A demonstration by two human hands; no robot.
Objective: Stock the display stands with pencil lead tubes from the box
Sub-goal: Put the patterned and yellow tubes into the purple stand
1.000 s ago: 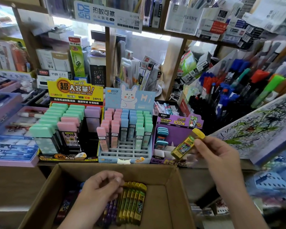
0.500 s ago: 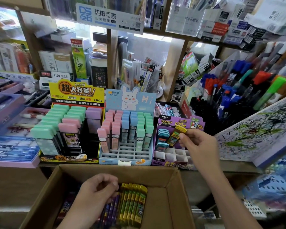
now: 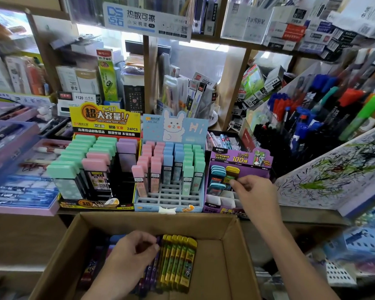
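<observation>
1. Right grip (image 3: pixel 254 191) is pinching the yellow tube (image 3: pixel 232 172), now sliding into the purple stand (image 3: pixel 224 157) instead of hanging in air.
2. Left grip (image 3: pixel 134 256) is pinching a purple tube (image 3: pixel 153 265) in the box (image 3: pixel 246 247), getting the next one ready.

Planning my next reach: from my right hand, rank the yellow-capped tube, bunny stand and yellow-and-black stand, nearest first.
1. The yellow-capped tube, pinched by the right hand.
2. The bunny stand, centre.
3. The yellow-and-black stand, far left.

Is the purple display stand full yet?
Mostly empty: the purple display stand holds a few tubes at the back left; its front cells are bare.
</observation>
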